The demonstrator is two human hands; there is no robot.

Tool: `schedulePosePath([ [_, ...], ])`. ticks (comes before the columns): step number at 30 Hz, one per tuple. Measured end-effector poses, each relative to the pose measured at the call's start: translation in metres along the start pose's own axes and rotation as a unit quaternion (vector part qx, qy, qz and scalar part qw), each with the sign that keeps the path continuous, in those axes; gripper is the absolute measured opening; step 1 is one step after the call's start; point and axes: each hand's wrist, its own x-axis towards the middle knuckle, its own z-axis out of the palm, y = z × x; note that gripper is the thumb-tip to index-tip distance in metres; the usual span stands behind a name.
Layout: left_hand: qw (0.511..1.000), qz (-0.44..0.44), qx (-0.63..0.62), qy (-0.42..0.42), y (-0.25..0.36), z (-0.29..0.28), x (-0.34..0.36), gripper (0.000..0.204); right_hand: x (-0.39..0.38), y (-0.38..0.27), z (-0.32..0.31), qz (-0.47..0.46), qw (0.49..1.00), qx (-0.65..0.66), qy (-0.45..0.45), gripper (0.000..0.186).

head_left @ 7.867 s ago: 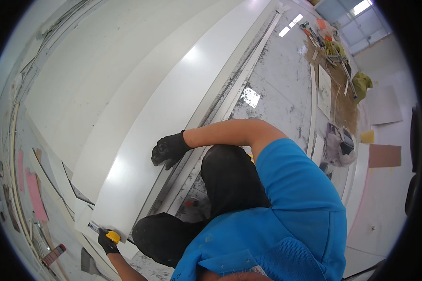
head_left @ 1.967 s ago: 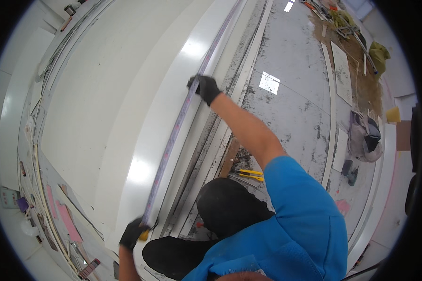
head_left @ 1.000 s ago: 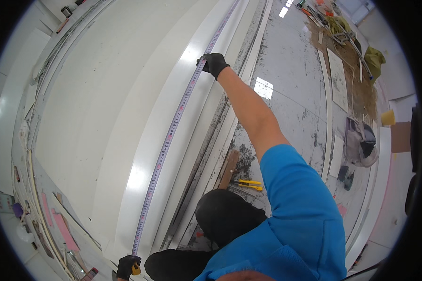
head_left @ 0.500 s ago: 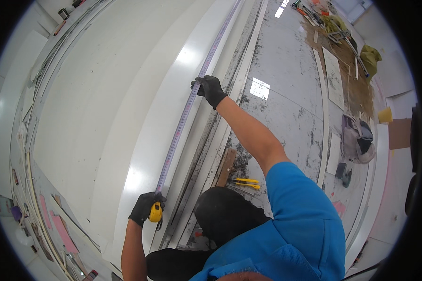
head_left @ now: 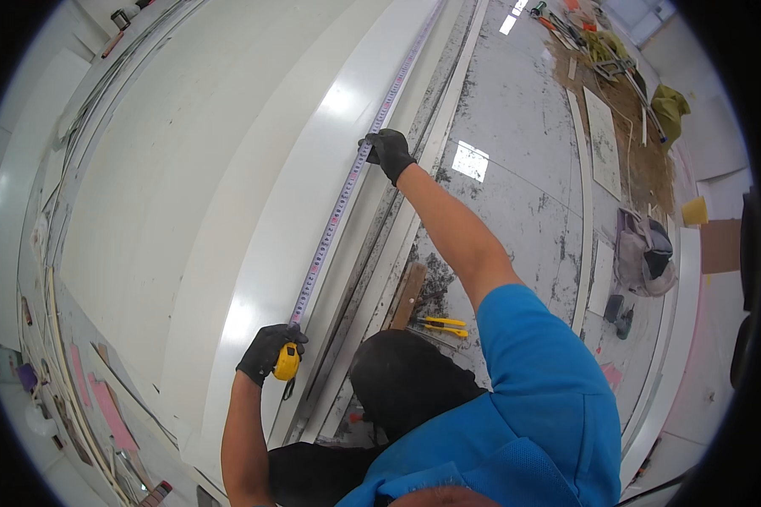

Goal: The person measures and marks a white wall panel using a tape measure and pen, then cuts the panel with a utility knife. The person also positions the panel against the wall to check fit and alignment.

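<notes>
A yellow tape measure (head_left: 287, 362) is gripped in my left hand (head_left: 267, 351), which wears a black glove. Its pale blade (head_left: 331, 221) runs out from the case along the edge of a long glossy white panel (head_left: 292, 169), up past the far end of the view. Farther along, my right hand (head_left: 388, 154), also black-gloved, pinches the blade at the panel's right edge. Its fingers are closed, with thumb and forefinger at the blade. A dark wrist strap hangs below the case.
Long white strips (head_left: 429, 160) lie right of the panel on a speckled grey floor (head_left: 524, 169). By my knee are a wooden block (head_left: 408, 296) and a yellow utility knife (head_left: 445, 326). A cordless drill (head_left: 624, 322) and a bag (head_left: 643, 252) lie farther right.
Both my hands have shifted slightly away from me and to the right, with the tape measure. The blade now lies nearer the panel's right edge, its markings turned more to view.
</notes>
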Motion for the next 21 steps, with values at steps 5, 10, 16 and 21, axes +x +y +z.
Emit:
schedulePosePath([
  [5,1.0,0.012,0.021,-0.014,0.004,0.001,0.005,0.025,0.008,-0.004,-0.005,-0.007,0.999,0.035,0.016,0.007],
  [10,1.0,0.028,0.001,-0.012,0.008,0.009,0.005,0.024,0.014,-0.01,-0.005,0.013,0.999,0.042,0.009,0.006],
  [16,0.998,-0.043,-0.039,0.005,-0.012,-0.002,-0.004,0.03,0.009,-0.002,-0.011,-0.388,0.781,-0.49,-0.006,0.017],
  [21,0.997,0.001,0.059,-0.039,-0.082,-0.053,-0.075,0.029,-0.124,-0.085,0.069,-0.27,0.899,-0.184,-0.291,0.028],
])
